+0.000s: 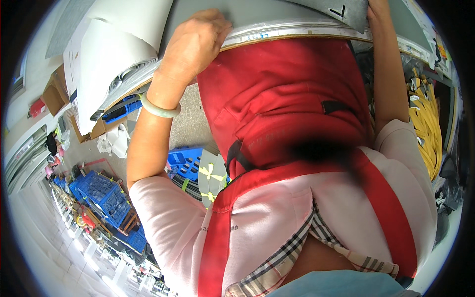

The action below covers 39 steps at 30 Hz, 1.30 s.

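My left hand [198, 42] is closed, fingers curled down at the near edge of the worktable [297, 32], over a smooth grey surface. Whatever its fingertips may pinch is hidden beneath them. At the upper right, my right hand [379, 12] grips the side of a grey sheet [332, 11] that bears a black tick-like mark. The top of the picture cuts off part of that hand and much of the sheet. Beside my left wrist, a large roll of white sheet material [116, 49] lies on the table, its layered end facing me.
My red apron [282, 84] is close against the table edge. Yellow strips [426, 123] hang in a bundle below the right side. Lower left are a blue crate [187, 163], tied grey pieces [210, 173] and stacked blue baskets [106, 195]. A cardboard box [56, 90] stands far left.
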Motion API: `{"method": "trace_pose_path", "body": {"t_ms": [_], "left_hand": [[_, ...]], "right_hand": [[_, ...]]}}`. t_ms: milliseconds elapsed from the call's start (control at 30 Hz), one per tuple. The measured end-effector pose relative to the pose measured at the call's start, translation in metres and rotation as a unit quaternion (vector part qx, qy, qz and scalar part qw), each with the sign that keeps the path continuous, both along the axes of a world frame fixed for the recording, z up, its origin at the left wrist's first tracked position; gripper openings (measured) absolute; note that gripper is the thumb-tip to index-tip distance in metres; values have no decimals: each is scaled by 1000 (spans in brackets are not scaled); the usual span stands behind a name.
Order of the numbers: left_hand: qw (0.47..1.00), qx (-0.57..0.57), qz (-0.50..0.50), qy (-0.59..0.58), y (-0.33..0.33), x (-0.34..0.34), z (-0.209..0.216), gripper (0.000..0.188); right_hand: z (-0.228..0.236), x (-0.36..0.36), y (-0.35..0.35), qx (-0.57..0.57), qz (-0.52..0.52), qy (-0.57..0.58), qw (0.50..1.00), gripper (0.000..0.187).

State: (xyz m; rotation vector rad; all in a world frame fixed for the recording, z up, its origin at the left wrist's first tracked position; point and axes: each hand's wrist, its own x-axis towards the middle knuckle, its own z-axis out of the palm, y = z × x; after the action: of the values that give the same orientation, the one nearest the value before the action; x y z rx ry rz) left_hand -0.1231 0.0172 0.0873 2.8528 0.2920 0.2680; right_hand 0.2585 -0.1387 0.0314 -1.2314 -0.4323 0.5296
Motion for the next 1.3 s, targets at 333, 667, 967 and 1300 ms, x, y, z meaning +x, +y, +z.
{"method": "trace_pose_path", "body": {"t_ms": [333, 667, 967, 1300], "left_hand": [[995, 76, -56, 21, 1, 4, -3, 13], [996, -22, -66, 60, 11, 16, 9, 16], [992, 74, -95, 39, 4, 15, -1, 21], [989, 84, -116, 23, 5, 13, -1, 25]], "right_hand": [[-10, 11, -2, 10, 16, -39, 999, 16], [0, 2, 0, 2, 13, -34, 999, 13], [-4, 5, 0, 5, 16, -32, 999, 14], [-7, 8, -1, -19, 0, -58, 998, 12]]}}
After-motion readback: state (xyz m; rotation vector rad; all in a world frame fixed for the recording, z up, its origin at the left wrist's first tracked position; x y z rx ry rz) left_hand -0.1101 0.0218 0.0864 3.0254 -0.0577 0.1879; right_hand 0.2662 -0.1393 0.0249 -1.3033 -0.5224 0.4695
